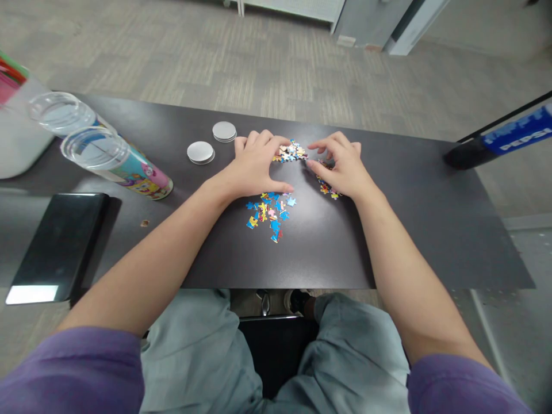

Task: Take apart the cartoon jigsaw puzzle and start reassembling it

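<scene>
Small jigsaw puzzle pieces (271, 213) in blue, yellow and pink lie scattered on the dark table, just in front of my left hand (257, 167). That hand is spread over the table, its thumb pointing right above the scattered pieces. Its fingertips reach the left side of a heap of puzzle pieces (294, 150) farther back. My right hand (338, 164) is at the heap's right side, thumb and fingers apart. Under its palm lies another cluster of puzzle pieces (326, 185), partly hidden. I see nothing gripped in either hand.
Two clear-topped cylinders, the nearer a cartoon-printed tube (140, 172), stand at the left. White round lids (200, 152) lie at the back. A black tablet-like slab (58, 241) rests at the left edge. A dark bottle with a blue label (509, 135) is at the right.
</scene>
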### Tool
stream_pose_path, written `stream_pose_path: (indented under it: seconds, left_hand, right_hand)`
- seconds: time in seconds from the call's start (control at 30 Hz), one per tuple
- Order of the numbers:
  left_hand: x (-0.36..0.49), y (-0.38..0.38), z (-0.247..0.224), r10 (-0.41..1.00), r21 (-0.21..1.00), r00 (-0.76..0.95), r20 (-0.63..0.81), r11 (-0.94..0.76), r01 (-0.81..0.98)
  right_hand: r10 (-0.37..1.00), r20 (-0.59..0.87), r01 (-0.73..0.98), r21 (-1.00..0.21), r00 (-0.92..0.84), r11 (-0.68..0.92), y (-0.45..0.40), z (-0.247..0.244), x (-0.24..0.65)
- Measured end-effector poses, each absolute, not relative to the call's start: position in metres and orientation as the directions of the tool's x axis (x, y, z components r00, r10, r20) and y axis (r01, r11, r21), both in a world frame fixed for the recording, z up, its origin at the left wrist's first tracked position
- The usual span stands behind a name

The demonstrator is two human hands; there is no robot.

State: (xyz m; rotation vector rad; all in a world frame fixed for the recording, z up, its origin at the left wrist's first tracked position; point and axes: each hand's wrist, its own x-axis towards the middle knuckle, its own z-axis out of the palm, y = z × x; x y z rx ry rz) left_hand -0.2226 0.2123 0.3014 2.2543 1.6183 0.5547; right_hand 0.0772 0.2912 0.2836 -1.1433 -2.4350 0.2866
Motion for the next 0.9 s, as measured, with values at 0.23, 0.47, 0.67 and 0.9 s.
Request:
stream_pose_path:
  seconds: [0.23, 0.47, 0.67, 0.9]
  left_hand:
    - [-0.245, 0.221, 0.297, 0.903, 0.43, 0.404, 0.143, -0.425, 0.797]
    - [-0.24, 0.22, 0.294, 0.933, 0.412, 0.271, 0.237, -0.349, 0.842]
    - [-0.237, 0.226, 0.289, 0.94, 0.441, 0.205, 0.273, -0.312, 0.842]
    - [-0.234, 0.228, 0.292, 0.957, 0.516, 0.129, 0.258, -0.25, 0.819]
  right_hand:
    - [0.787, 0.255, 0.718, -0.323, -0.561, 0.616, 0.287, 0.278, 0.066]
    - [0.814, 0.263, 0.732, -0.357, -0.518, 0.581, 0.281, 0.281, 0.055]
    - [0.814, 0.261, 0.711, -0.398, -0.518, 0.58, 0.283, 0.284, 0.055]
    - [0.811, 0.295, 0.676, -0.448, -0.506, 0.585, 0.287, 0.282, 0.057]
